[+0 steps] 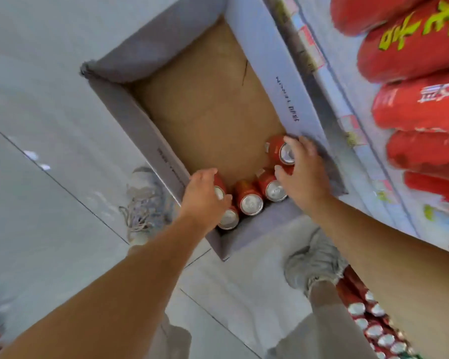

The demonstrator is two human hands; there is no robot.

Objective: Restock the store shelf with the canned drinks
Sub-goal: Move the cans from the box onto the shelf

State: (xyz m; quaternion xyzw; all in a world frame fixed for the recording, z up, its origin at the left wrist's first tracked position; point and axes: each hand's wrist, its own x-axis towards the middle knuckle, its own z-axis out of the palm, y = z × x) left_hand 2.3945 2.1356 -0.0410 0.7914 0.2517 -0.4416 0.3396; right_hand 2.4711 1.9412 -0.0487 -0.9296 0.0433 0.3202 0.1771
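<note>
A shop, by all signs, viewed from inside an aisle. At the right, a store shelf with a pale front rail, and along that rail small paper price labels one after another. Behind the rail, big red packages with yellow and green printed characters, laid side by side as stock. Lower at the right edge, many shelved cans packed tightly in rows, silver tops up. On the glossy grey tiled floor, just beside the shelf, an open cardboard box with only a few red drink cans in its near end.
</note>
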